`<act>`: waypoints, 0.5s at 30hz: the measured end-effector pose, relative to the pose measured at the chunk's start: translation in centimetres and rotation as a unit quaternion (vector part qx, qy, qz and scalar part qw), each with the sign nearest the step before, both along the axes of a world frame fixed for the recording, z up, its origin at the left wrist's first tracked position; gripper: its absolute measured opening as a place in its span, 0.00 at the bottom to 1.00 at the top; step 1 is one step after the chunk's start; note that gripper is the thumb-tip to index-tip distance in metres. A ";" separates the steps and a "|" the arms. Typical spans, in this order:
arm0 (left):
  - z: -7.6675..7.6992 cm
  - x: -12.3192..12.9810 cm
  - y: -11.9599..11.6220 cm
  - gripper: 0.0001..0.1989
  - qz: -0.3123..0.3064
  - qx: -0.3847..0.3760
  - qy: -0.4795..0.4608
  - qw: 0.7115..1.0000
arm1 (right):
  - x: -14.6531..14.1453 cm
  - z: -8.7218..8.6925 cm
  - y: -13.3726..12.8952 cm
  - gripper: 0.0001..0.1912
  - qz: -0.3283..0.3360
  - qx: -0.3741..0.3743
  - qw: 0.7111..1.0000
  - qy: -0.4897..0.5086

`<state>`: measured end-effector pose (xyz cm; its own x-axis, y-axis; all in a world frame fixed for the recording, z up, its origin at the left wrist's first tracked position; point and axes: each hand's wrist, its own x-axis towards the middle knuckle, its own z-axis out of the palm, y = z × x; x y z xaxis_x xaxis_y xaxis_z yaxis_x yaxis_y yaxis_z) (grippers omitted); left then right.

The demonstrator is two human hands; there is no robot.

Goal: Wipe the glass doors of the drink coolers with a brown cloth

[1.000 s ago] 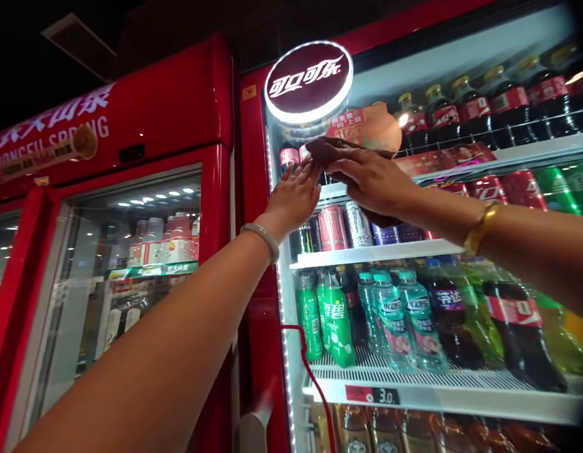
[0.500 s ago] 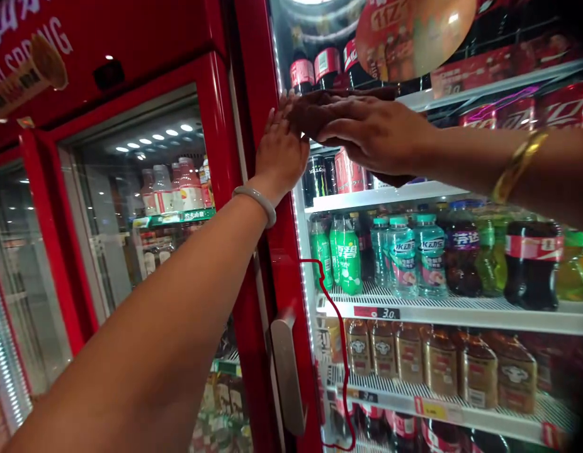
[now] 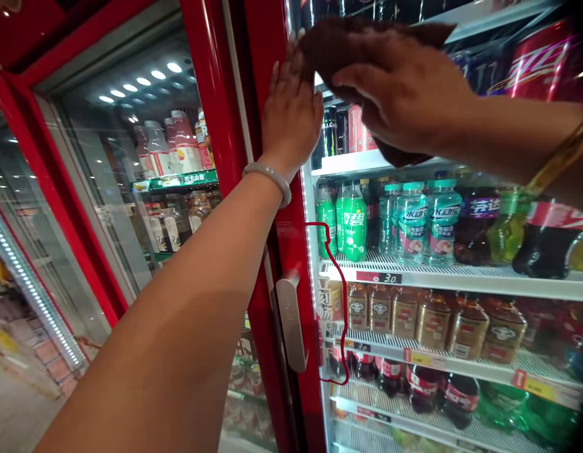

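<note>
My left hand (image 3: 291,116), with a pale bangle at the wrist, lies flat with fingers stretched upward on the red door frame (image 3: 291,242). Just right of it, my right hand (image 3: 400,82) presses a dark brown cloth (image 3: 336,47) against the glass door of the lit drinks cooler. The cloth spreads beyond the fingers above and below the palm. A gold bangle (image 3: 563,154) circles my right wrist. Below my left hand is the silver door handle (image 3: 291,324).
Behind the glass, shelves hold green bottles (image 3: 352,223), teal-capped bottles (image 3: 412,220), brown bottles (image 3: 433,321) and cola bottles. Another red-framed cooler with bottles (image 3: 181,145) stands to the left. Floor (image 3: 17,409) shows at the lower left.
The view has tilted down and come closer, so lower shelves show more. My right hand with the cloth has shifted slightly away from my left hand, which stays on the frame.
</note>
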<state>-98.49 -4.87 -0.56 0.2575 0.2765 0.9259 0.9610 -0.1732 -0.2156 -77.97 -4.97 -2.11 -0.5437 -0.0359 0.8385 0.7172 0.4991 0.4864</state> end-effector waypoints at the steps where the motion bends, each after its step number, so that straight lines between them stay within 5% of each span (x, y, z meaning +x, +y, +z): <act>1: -0.5 0.1 -0.3 0.34 -0.012 0.003 -0.001 1.000 | 0.2 0.5 -0.1 0.27 -0.011 -0.004 0.999 0.035; 5: -1.8 0.0 -0.7 0.35 -0.063 -0.008 -0.018 0.998 | -1.9 0.2 -0.3 0.29 -0.030 -0.026 0.986 0.164; 10: -3.4 -1.0 -0.5 0.36 -0.071 -0.039 -0.044 0.996 | -0.6 -3.9 0.5 0.28 0.019 -0.022 0.996 -0.080; 12: -4.0 -1.2 -0.7 0.36 -0.079 -0.025 -0.029 0.996 | 1.3 -3.3 0.5 0.26 0.023 -0.014 0.995 -0.099; 15: -4.6 -1.1 -0.9 0.35 -0.076 -0.009 -0.015 0.997 | 1.8 -0.8 0.1 0.26 0.002 -0.002 0.999 0.038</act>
